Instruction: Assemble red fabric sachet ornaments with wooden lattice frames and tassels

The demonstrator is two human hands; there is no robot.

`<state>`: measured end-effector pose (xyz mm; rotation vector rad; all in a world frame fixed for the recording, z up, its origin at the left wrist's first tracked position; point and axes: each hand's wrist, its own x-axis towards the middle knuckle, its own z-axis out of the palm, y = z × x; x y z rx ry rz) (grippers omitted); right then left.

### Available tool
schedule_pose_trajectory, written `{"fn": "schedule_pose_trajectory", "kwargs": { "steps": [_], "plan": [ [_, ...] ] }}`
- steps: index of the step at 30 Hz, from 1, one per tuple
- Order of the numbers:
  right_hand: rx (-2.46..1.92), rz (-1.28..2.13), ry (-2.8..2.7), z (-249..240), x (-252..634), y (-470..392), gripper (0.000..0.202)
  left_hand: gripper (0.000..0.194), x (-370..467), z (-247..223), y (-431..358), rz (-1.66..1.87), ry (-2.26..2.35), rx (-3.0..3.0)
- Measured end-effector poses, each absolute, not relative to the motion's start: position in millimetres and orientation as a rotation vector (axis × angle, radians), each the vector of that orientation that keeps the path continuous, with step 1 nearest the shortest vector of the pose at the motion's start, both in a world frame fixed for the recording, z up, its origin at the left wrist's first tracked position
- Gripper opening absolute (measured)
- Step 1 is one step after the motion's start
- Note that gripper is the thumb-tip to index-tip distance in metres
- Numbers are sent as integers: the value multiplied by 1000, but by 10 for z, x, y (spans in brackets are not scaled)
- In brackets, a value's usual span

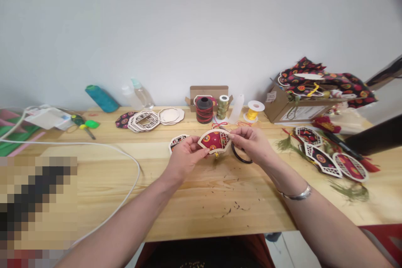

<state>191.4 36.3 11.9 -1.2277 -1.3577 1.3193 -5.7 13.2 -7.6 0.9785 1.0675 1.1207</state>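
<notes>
Between my two hands is a fan-shaped ornament point(215, 140) with a pale wooden frame, red patterned fabric and a lattice at its right end. My left hand point(188, 150) pinches its left end and lower edge between thumb and fingers. At the upper right corner, my right hand point(249, 140) has thumb and fingers closed on the frame. A short yellow knot point(217, 155) hangs below the ornament, and red cord point(220, 125) shows above it. A black loop point(241, 155), perhaps a scissors handle, shows beside my right hand; whether I hold it is unclear. Another lattice ornament point(178, 140) lies partly behind my left hand.
Thread spools point(204, 111), a yellow cord reel point(252, 111) and bottles point(143, 94) stand along the wall. Wooden lattice pieces point(144, 121) lie left, finished-looking ornaments point(323, 161) right, near a full cardboard box point(292, 106). A white cable point(136, 171) crosses the left side.
</notes>
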Motion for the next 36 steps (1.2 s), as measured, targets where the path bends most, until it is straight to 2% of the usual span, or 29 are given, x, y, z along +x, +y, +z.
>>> {"fn": "schedule_pose_trajectory", "kwargs": {
  "steps": [16,36],
  "plan": [
    [-1226,1337,-1262,64,1815,341,33,35,-51,-64,105,1164,974,836],
    [-1157,1368,-1218,81,1785,320,30,40,-68,-55,110,1181,1060,995]
  ]
}}
